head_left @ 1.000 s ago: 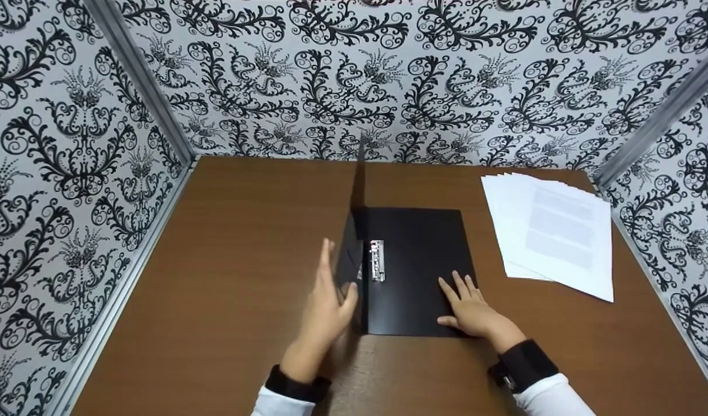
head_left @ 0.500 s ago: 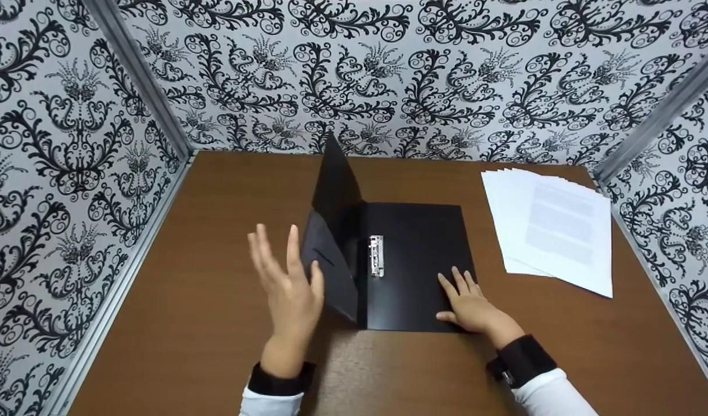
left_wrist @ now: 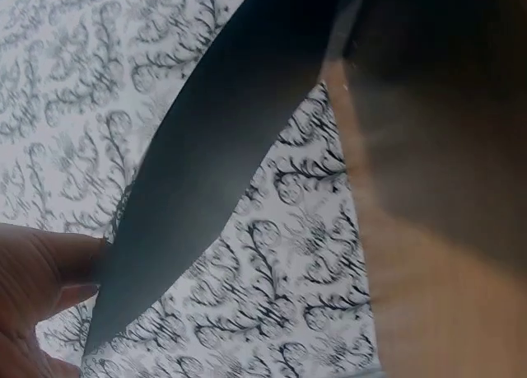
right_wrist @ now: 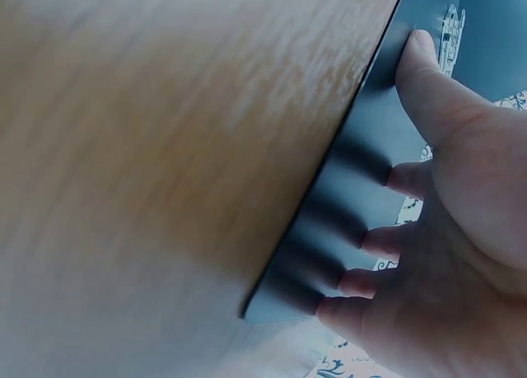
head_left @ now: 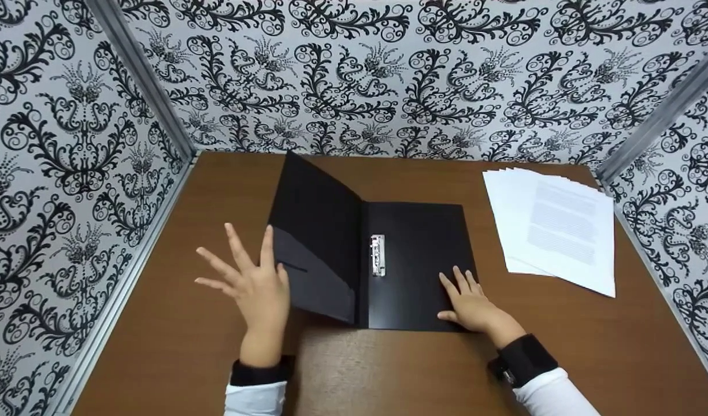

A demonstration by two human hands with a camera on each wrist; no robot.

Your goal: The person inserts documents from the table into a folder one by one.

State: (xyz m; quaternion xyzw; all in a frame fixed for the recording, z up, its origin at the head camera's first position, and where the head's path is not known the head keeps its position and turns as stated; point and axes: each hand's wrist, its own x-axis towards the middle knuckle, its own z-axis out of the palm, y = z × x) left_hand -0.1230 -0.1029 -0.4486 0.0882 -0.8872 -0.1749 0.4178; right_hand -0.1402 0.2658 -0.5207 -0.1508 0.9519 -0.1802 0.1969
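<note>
A black clip folder [head_left: 423,231] lies on the table with its cover [head_left: 319,214] tilted up to the left, partly opened. Inside the cover is a grey pocket [head_left: 313,283] with a slit. A metal clip [head_left: 377,255] sits by the spine. My left hand [head_left: 255,294] is at the cover's outer left edge, fingers spread and straight; in the left wrist view its fingertips meet the edge of the cover [left_wrist: 189,164]. My right hand [head_left: 469,306] rests flat with spread fingers on the folder's lower right corner, also seen pressing there in the right wrist view.
A fanned stack of white sheets [head_left: 562,231], the top one printed, lies to the right of the folder on the brown wooden table [head_left: 215,202]. Patterned walls [head_left: 388,75] with metal corner posts [head_left: 140,81] enclose the table at the back and sides.
The folder's cover has swung from upright down toward the left, and my left hand has moved left with it, its fingers spreading. My right hand has stayed on the folder's corner.
</note>
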